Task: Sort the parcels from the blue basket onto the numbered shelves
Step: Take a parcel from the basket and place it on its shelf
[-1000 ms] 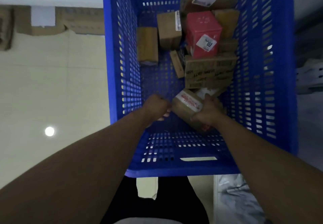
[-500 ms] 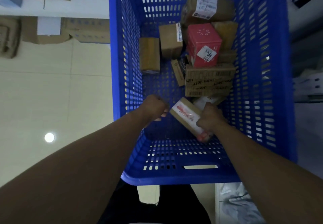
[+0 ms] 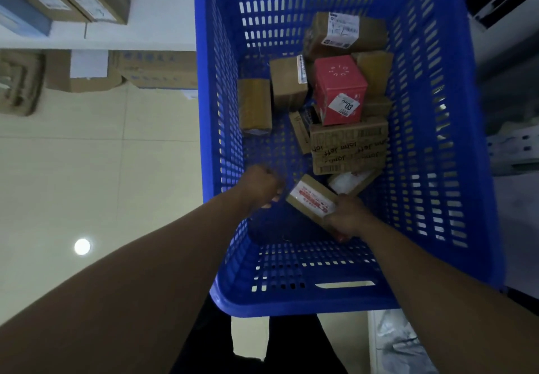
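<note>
Blue slotted basket (image 3: pixel 481 140), red box (image 3: pixel 338 82) with white label, brown cardboard parcels (image 3: pixel 287 84).

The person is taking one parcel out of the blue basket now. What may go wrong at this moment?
1. The right hand grips the taped parcel by its near end only, and the left hand is apart from it, so the parcel may tilt or slip when lifted.
2. Its far end is close to the white packet next to the printed carton. Dragging might disturb that pile, where the red box sits tilted.
</note>
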